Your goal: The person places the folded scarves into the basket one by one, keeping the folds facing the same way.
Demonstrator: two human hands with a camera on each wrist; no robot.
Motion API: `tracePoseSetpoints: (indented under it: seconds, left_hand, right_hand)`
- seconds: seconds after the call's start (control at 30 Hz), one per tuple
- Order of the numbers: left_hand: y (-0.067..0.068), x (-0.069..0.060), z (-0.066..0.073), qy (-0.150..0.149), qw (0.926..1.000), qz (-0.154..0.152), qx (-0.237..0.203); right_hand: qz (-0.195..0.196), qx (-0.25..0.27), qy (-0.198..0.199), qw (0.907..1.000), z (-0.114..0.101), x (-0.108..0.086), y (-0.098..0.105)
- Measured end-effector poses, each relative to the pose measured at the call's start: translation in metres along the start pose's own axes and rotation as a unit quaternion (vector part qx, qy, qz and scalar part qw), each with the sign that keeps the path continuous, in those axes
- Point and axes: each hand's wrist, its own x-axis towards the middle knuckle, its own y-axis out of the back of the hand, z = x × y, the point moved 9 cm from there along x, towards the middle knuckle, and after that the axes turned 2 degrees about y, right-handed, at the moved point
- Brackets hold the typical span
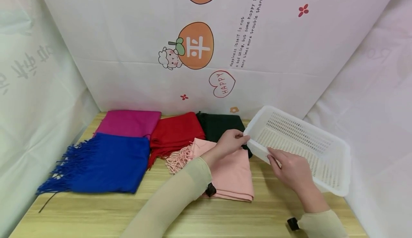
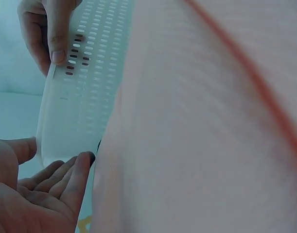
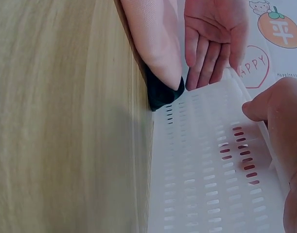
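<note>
**Right fingers (image 1: 278, 154) grasping, left fingers (image 3: 201, 60) released, at a white basket (image 1: 296, 130)**

The right fingers pinch the rim of the basket's near long wall, partway along; skin shows through the slots there. To their upper left, at the corner of the same wall, the left fingers extend nearly straight along the outside, while the left thumb (image 2: 24, 148) touches the rim. The basket lies obliquely, just beyond and to the right of both sets of fingers, its right end near the white side sheet (image 1: 379, 130), where room is narrow. Left of the right fingers, a strip of worktop (image 1: 262, 186) shows between them and the right edge of the folded pink cloth (image 1: 231, 180). Just left of the left fingers, the dark green cloth (image 1: 222, 125) reaches beside the basket's corner; contact cannot be judged. Farther left of the same fingers lie the red cloth (image 1: 177, 129), then the magenta cloth (image 1: 128, 123), with the blue cloth (image 1: 112, 163) nearer the person, its fringe spread toward the worktop's left edge. Beyond the left fingers, an upright printed sheet (image 1: 273, 52) bounds the worktop's far edge.
</note>
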Motion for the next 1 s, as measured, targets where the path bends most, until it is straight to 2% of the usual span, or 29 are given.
tracePoseSetpoints:
  seconds: [0.33, 1.0]
  left_hand:
    - [-0.003, -0.005, -0.001, 0.013, 0.9993, -0.001, -0.035]
    - [-0.007, -0.014, 0.003, 0.003, 1.0000, 0.001, -0.004]
  right_hand:
    - [0.000, 0.007, 0.003, 1.0000, 0.003, -0.003, 0.002]
    - [0.020, 0.009, 0.019, 0.9996, 0.007, -0.008, 0.009]
